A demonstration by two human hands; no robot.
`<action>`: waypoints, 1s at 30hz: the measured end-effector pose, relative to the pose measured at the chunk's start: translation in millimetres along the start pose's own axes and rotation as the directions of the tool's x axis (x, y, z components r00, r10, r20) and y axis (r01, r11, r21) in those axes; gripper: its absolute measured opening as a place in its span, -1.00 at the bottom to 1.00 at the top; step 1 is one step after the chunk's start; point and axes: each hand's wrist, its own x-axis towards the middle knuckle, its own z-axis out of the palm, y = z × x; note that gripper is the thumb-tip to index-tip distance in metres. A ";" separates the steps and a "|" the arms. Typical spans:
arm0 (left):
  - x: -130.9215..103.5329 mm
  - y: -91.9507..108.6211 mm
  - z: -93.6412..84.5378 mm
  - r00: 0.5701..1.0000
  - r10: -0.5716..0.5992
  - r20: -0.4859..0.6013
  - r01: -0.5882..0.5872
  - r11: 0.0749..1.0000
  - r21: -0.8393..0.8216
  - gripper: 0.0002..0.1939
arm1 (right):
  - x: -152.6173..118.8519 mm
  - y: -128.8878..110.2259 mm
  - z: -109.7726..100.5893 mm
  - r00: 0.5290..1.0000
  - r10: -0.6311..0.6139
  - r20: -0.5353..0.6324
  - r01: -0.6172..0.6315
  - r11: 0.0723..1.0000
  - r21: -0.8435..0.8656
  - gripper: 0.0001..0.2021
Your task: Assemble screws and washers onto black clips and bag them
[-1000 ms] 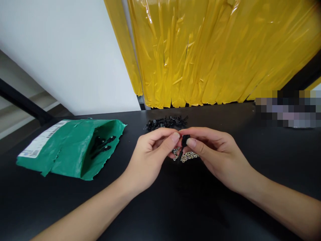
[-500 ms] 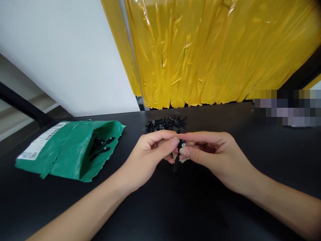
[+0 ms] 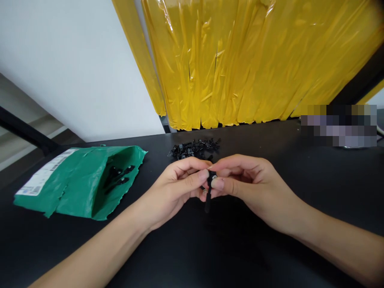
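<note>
A small black part (image 3: 208, 192) with a long thin stem and a shiny round metal piece near its top is pinched between my two hands, its stem pointing down. My left hand (image 3: 180, 186) grips its upper left side with thumb and fingers. From the right, my right hand (image 3: 247, 182) closes on the same part, the thumb beside the metal piece. Just behind the hands lies a pile of small black pieces (image 3: 192, 149). Small metallic bits show partly beneath the fingers and are mostly hidden.
On the left of the black table (image 3: 186, 248) lies an open green bag (image 3: 79, 188) with several similar black parts (image 3: 120, 176) inside. Yellow plastic sheeting (image 3: 240, 64) and a white panel (image 3: 75, 64) stand behind. A blurred-out object (image 3: 342, 128) is at the back right.
The black part's stem now points more nearly straight down, and its metal piece is turned and partly covered. Both hands keep hold, and the whole view has shifted slightly.
</note>
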 end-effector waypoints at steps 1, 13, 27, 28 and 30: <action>0.1 0.3 -0.4 1.000 0.001 -0.002 -0.001 1.000 -0.007 -0.90 | 0.0 0.2 -0.1 1.000 0.009 -0.004 -0.009 1.000 0.002 -0.87; 0.4 3.5 -0.2 0.993 0.114 -0.023 -0.111 0.987 0.114 -0.94 | -1.1 0.2 -1.3 1.000 -0.001 -0.009 0.001 1.000 -0.013 -0.86; -1.6 9.0 -2.0 0.998 0.061 0.028 -0.063 0.995 0.082 -0.88 | -1.5 0.1 0.5 1.000 -0.023 0.011 0.023 1.000 -0.021 -0.85; -1.5 9.2 -2.6 0.998 0.044 0.033 -0.047 0.996 0.071 -0.86 | -1.2 0.2 0.7 1.000 -0.029 0.009 0.029 0.999 -0.019 -0.85; -1.0 8.7 -2.7 0.999 0.050 0.004 -0.051 0.992 0.119 -0.88 | -0.6 0.0 0.8 0.999 -0.039 -0.004 0.039 0.999 -0.017 -0.84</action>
